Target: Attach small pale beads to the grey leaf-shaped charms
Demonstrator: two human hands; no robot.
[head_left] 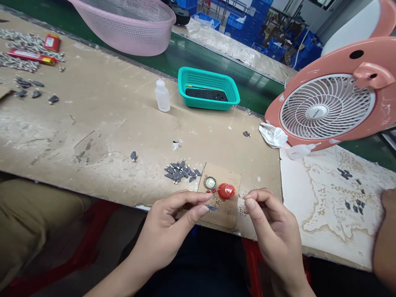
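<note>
The left hand (163,231) pinches a small dark leaf (212,208). The right hand (272,231) pinches its fingers together, near a red cap (226,191).

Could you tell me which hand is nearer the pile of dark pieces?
Left. The left hand is just below the pile, and the right hand is farther off to its right, beyond the red cap.

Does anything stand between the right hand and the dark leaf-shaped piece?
Nothing visible: between the right hand and the dark leaf-shaped piece is only open space above brown cardboard; a round red cap sits beyond.
</note>
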